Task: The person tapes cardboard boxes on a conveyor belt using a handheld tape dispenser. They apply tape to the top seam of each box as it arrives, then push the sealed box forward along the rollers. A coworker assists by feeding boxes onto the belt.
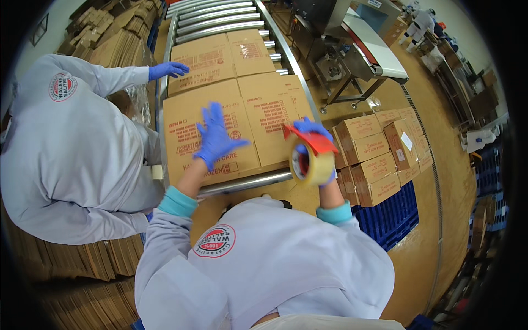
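Note:
My left hand [217,137], in a blue glove, is spread open over the left part of the near brown carton [187,113]; whether it touches the cardboard I cannot tell. In my right hand [314,127], also gloved in blue, is a red tape dispenser [316,143] with a wide roll of clear yellowish tape [319,168]. The dispenser is at the carton's right edge, by the conveyor's near corner. A second closed carton [203,58] lies just beyond the near one. On it rests a co-worker's blue-gloved hand [169,70].
Metal rollers [220,25] run away from me. The co-worker in white [82,143] stands close at my left. Stacked cartons [368,157] rest on a blue pallet [390,214] to my right. Flattened cardboard [118,41] is piled far left; a belt machine [374,49] stands far right.

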Tool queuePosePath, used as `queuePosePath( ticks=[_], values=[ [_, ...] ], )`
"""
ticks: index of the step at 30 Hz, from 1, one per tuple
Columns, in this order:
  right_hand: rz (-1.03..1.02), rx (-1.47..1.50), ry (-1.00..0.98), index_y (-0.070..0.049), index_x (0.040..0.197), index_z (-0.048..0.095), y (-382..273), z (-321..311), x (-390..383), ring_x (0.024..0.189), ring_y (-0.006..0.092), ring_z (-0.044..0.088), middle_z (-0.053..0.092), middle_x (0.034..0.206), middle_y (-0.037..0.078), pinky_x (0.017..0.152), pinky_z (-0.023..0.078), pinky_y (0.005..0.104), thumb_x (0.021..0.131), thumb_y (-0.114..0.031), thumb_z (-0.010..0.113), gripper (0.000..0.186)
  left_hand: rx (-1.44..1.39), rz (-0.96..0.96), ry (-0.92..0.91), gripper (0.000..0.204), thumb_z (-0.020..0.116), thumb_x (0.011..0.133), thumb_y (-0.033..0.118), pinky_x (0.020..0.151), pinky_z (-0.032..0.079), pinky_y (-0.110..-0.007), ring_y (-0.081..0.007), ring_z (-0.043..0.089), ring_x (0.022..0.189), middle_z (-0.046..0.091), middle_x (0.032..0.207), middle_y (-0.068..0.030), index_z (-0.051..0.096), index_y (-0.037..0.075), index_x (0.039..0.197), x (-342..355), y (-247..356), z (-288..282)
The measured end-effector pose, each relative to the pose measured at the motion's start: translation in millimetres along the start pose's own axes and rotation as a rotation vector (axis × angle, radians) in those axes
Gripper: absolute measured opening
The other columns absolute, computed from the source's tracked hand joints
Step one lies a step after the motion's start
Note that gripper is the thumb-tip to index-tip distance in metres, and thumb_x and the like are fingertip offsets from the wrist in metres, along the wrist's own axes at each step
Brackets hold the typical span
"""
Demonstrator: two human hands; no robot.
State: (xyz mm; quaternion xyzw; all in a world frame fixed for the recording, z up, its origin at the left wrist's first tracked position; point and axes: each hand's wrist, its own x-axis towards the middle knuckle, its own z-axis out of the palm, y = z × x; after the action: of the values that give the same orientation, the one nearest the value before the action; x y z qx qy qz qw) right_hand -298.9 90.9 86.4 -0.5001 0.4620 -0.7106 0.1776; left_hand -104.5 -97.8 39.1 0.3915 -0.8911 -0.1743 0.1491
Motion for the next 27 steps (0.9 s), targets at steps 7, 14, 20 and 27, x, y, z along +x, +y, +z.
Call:
queuePosePath(
  ticks=[7,14,20,27],
  values=[
    [0.212,0.169,-0.024,-0.003,0.091,0.058,98.1,38.9,82.9,0.083,0.0201,0.06,0.058,0.09,0.01,0.073,0.055,0.0326,0.085,-0.007,0.051,0.01,0.285,0.109,-0.18,0.13,0.059,0.045,0.079,0.093,-0.001,-0.071,-0.0434,-0.002,0.133,0.01,0.145,-0.0204,0.018,-0.003,0.138,-48.7,36.9,20.8],
    [0.563,0.334,-0.078,-0.004,0.087,0.057,130.7,32.3,90.6,0.072,0.0183,0.062,0.061,0.084,0.01,0.064,0.053,0.0281,0.088,-0.018,0.048,0.017,0.257,0.069,-0.176,0.124,0.062,0.047,0.074,0.095,-0.001,-0.07,-0.0406,0.0,0.134,0.013,0.145,-0.0183,0.024,-0.004,0.135,-46.5,40.8,15.7],
    [0.631,0.316,-0.036,-0.002,0.09,0.058,61.5,18.3,-12.5,0.083,0.0189,0.06,0.061,0.091,0.011,0.069,0.054,0.0318,0.085,-0.007,0.054,0.009,0.254,0.052,-0.184,0.122,0.062,0.048,0.073,0.095,-0.001,-0.07,-0.0395,0.001,0.134,0.013,0.145,-0.0194,0.025,-0.005,0.135,-45.9,43.4,14.0],
    [1.056,0.722,-0.411,-0.004,0.095,0.056,72.4,-6.9,84.4,0.073,0.0224,0.06,0.06,0.083,0.012,0.063,0.049,0.0327,0.089,-0.033,0.043,0.032,0.231,0.094,-0.154,0.12,0.058,0.052,0.074,0.093,-0.005,-0.071,-0.0435,0.001,0.133,0.014,0.144,-0.0219,0.024,-0.004,0.135,-36.7,50.0,18.5]
  ],
)
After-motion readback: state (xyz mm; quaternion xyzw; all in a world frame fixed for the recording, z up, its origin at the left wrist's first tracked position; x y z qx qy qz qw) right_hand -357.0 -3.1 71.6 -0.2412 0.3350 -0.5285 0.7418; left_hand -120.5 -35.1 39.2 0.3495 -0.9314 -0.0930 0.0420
